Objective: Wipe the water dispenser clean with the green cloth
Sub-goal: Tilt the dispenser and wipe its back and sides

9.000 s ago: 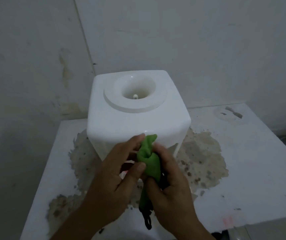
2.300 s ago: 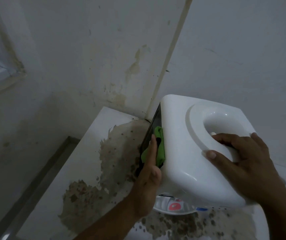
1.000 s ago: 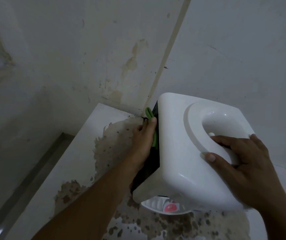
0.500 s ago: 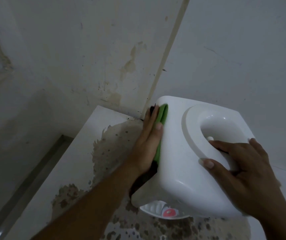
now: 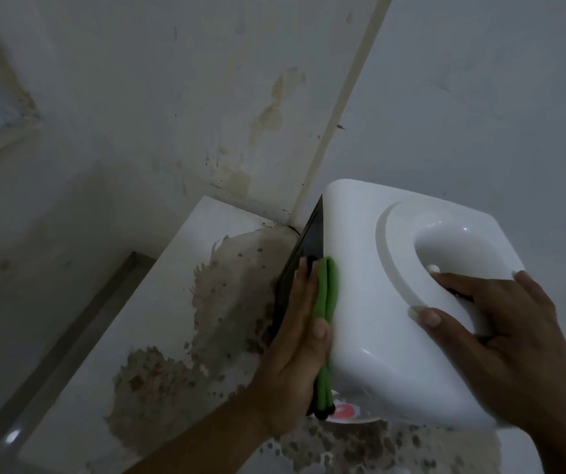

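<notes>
Single head cam, wide-angle, looking forward and down from above, close in and tilting left. It's taking in the water dispenser (image 5: pixel 394 302) from its top and left side at lower right, the left hand (image 5: pixel 297 343) and right hand (image 5: pixel 500 340) entering from the bottom edge, the stained counter (image 5: pixel 158 336) below and the wall corner (image 5: pixel 336 131) filling the upper frame. No second view overlapping.

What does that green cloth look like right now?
The green cloth is bright green and soft-looking, folded into a long narrow band with a dark bit at its lower end. The left hand presses it flat against the left side of the white water dispenser, along the upper edge.
</notes>
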A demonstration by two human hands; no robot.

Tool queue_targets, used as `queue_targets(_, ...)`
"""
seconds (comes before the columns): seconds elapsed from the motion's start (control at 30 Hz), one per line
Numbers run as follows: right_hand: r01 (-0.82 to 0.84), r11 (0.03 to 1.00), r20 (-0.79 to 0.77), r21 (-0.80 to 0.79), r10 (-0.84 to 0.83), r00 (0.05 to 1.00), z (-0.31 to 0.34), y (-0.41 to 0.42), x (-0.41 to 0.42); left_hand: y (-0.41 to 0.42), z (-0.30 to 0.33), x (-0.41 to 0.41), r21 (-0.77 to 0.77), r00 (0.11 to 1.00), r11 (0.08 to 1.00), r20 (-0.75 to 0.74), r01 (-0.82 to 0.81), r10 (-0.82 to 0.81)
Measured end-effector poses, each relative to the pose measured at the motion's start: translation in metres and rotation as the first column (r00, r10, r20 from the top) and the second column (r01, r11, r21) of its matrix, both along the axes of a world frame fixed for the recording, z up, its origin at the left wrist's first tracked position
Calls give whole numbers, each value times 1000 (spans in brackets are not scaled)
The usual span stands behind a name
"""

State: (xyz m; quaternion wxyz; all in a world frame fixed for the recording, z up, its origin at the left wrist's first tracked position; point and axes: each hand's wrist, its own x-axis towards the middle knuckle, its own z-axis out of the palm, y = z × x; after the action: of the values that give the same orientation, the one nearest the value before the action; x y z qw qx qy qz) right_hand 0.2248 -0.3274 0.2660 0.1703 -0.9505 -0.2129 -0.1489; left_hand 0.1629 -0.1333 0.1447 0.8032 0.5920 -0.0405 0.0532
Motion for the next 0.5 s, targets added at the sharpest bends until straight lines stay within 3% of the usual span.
queue_targets(0.1, -4, 1000, -1, -9, 4, 1000, 0, 1, 1, -1, -8, 6, -43, 1000, 999, -31, -2, 1)
queue_targets(0.27, 13, 1000, -18, -24, -13, 1000, 0, 2, 2, 22, 0, 76, 30, 983, 999, -184, -15, 20)
queue_targets(0.5, 15, 999, -49, -34, -17, 999, 1, 0, 1, 23, -12, 72, 94, 985, 995, -175, 25, -8)
